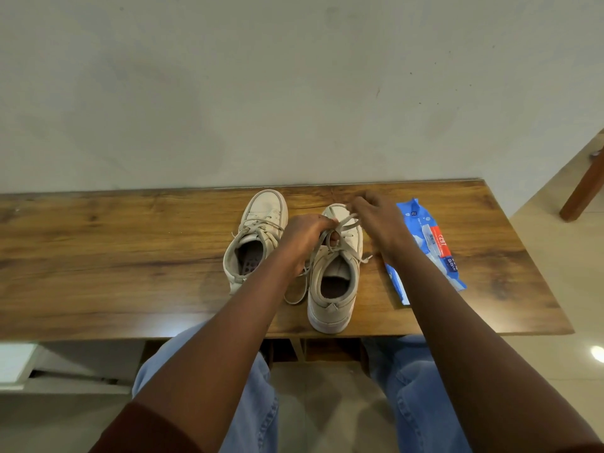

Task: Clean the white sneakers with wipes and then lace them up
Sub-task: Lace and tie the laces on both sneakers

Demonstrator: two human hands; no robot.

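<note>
Your left hand (304, 237) is curled round the lace (346, 222) strands above the tongue of the sneaker (330, 313) at the centre of the frame, which stands on the counter (114, 256) with its heel toward the lower edge. Your right hand (379, 223) pinches a run of the same lace just past the toe. The second sneaker (263, 214) sits just to its left and looks laced; the wipes pack (434, 250) lies to the right. This looks like tightening or tying. Hold the left grip firm so the crossing stays snug, draw evenly with the right, and take up the slack loop beside the shoe.
</note>
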